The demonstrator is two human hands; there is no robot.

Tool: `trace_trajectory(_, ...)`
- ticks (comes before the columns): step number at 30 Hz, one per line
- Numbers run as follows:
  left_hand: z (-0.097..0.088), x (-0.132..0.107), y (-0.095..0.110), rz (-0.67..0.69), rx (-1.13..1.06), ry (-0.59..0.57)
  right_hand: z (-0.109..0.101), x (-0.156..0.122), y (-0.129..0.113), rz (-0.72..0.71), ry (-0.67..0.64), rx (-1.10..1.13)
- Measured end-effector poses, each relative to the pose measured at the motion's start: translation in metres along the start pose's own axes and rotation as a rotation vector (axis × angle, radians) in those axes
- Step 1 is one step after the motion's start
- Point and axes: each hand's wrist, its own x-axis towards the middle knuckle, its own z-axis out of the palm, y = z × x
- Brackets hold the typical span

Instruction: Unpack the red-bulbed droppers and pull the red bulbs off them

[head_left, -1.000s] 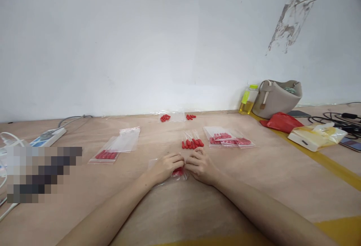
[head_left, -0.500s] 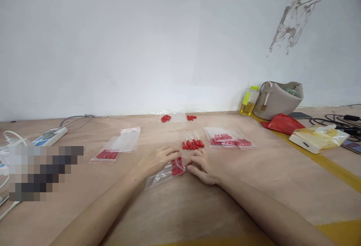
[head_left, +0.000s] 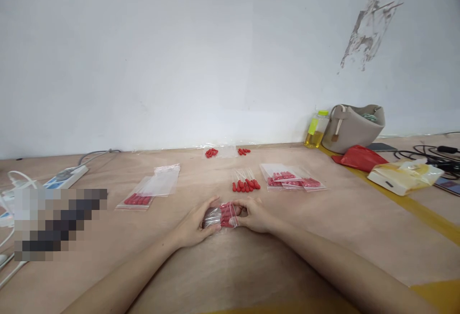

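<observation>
A small clear zip-lock bag [head_left: 226, 215] with several red-tipped sticks inside lies crosswise between my hands, just above the table. My left hand [head_left: 194, 224] is curled round its left end, thumb below and fingers above. My right hand [head_left: 254, 214] pinches the right end, where a red seal line shows, thumb near the lower corner. Just beyond my hands lies a loose row of red-tipped sticks [head_left: 246, 185], their thin white ends pointing away. Filled bags [head_left: 293, 181] overlap to the right. At left, a filled bag [head_left: 135, 200] lies partly under flat clear bags [head_left: 164, 180].
Two small heaps of red pieces [head_left: 211, 153] lie by the wall. A yellow-capped bottle [head_left: 315, 131], a grey handbag [head_left: 354, 129], a red pouch [head_left: 361, 159], a tissue pack [head_left: 402, 177] and black cables stand or lie at right. A power strip [head_left: 66, 177] is at left.
The bag has turned from a slant to lie straight across between my hands. My left hand has moved down round its left end, and my right hand has taken hold of the sealed end.
</observation>
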Motion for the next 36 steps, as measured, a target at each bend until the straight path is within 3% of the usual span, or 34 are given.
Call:
trace_trajectory(6, -0.002, 0.002, 0.006, -0.045, -0.028, 0.017, 0.006, 0.002, 0.006, 0.051, 0.075, 0.061)
trace_trajectory(17, 0.004, 0.0, -0.004, -0.089, 0.029, 0.022, 0.018, 0.001, 0.0, -0.111, 0.107, 0.16)
trace_trajectory(29, -0.003, -0.001, -0.005, -0.109, 0.018, 0.009, -0.002, -0.001, 0.019, -0.03, 0.154, 0.369)
trace_trajectory(32, -0.005, -0.001, -0.008, -0.1, 0.026, 0.003, -0.007, 0.0, 0.022, 0.024, 0.155, 0.538)
trace_trajectory(36, -0.006, -0.001, -0.01, -0.103, 0.039, 0.014, -0.018, 0.001, 0.023, 0.185, 0.044, 0.782)
